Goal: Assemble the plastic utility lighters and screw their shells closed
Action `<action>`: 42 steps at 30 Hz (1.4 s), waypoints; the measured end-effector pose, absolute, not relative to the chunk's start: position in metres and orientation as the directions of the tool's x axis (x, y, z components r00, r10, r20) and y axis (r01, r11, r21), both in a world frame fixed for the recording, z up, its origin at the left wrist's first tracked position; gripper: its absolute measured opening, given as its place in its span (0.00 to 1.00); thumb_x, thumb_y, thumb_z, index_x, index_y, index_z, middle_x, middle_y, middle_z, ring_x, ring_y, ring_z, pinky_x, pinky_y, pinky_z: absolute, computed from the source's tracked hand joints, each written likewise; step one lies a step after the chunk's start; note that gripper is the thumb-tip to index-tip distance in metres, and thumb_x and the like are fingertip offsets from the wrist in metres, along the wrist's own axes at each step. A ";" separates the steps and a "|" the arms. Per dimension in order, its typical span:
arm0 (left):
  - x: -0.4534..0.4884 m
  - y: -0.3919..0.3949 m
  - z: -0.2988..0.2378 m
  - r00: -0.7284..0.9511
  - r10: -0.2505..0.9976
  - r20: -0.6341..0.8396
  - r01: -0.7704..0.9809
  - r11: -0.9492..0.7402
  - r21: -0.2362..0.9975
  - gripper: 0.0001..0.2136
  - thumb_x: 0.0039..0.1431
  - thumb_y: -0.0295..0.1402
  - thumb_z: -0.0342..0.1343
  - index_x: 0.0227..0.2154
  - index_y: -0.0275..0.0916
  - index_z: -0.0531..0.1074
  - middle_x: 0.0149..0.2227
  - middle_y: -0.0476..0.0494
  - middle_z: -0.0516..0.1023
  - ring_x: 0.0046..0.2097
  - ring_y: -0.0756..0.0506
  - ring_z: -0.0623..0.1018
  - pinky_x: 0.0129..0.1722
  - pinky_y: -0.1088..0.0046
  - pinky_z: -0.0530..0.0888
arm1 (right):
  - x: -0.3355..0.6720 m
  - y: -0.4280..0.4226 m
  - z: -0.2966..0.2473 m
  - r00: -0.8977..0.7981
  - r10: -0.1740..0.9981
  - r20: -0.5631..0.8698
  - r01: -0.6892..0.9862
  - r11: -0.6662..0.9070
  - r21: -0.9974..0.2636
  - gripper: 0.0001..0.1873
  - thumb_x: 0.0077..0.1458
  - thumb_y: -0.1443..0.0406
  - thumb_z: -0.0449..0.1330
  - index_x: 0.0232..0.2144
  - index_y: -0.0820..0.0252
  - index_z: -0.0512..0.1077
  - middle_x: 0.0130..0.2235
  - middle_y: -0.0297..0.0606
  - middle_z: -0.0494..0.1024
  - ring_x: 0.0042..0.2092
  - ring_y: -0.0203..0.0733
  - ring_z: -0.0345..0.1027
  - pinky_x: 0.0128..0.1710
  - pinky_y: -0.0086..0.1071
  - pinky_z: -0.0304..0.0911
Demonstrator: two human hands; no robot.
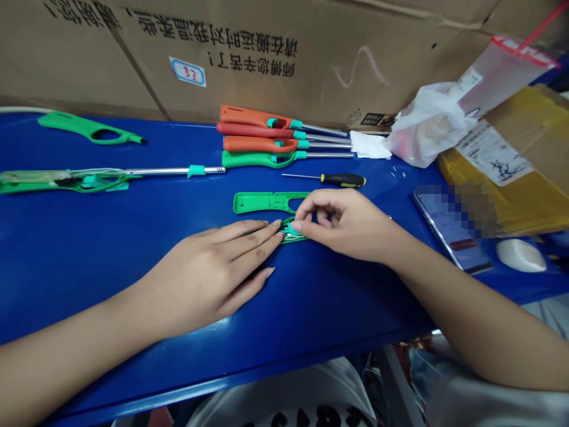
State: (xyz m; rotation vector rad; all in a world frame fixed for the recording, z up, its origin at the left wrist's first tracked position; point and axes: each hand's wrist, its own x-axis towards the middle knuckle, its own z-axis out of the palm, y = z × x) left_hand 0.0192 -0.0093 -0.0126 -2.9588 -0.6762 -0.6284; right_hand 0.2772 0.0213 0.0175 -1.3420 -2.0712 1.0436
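My left hand (217,267) lies flat, fingers stretched out, and its fingertips press on an opened green lighter shell half (302,239). Most of that half is hidden under both hands. Thumb and forefinger of my right hand (351,228) pinch together at a small teal trigger (294,227) inside the shell; a thin white wire shows beside it. Just behind my fingers sits the matching green shell half (262,203), hollow side up, its right end covered by my right hand. A screwdriver (342,179) with a black and yellow handle lies beyond.
Several long-necked lighters (262,144), orange, red and green, lie against the cardboard box (311,65). On the left are an opened lighter (26,181) with a metal tube and a green shell piece (73,123). A phone (444,231), white mouse (521,255), plastic bag (427,124) and parcel (528,201) are right.
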 end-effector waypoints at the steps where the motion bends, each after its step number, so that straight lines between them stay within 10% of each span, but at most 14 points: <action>1: 0.019 -0.009 -0.013 0.818 0.413 0.401 0.423 -0.904 0.069 0.19 0.72 0.29 0.54 0.62 0.28 0.72 0.61 0.34 0.79 0.62 0.35 0.79 0.64 0.55 0.78 | 0.283 0.024 0.021 -0.415 0.910 -0.017 0.543 0.233 -0.807 0.07 0.56 0.62 0.65 0.30 0.61 0.77 0.25 0.28 0.69 0.25 0.30 0.55 0.26 0.29 0.52; 13: 0.008 -0.004 0.000 0.675 0.587 0.448 0.552 -0.804 0.222 0.11 0.71 0.32 0.58 0.51 0.34 0.79 0.44 0.39 0.82 0.43 0.42 0.79 0.43 0.61 0.79 | 0.316 0.034 0.039 -0.458 0.868 -0.190 0.722 0.239 -0.649 0.13 0.54 0.56 0.69 0.31 0.60 0.79 0.21 0.25 0.63 0.24 0.32 0.54 0.28 0.31 0.52; 42: 0.000 0.002 -0.001 0.578 0.753 0.315 0.547 -0.643 0.535 0.11 0.68 0.42 0.58 0.45 0.49 0.84 0.42 0.47 0.84 0.39 0.43 0.84 0.37 0.69 0.81 | 0.304 0.026 0.035 -0.395 0.889 -0.231 0.771 0.184 -0.610 0.11 0.56 0.61 0.70 0.30 0.59 0.74 0.31 0.32 0.79 0.32 0.35 0.70 0.32 0.29 0.61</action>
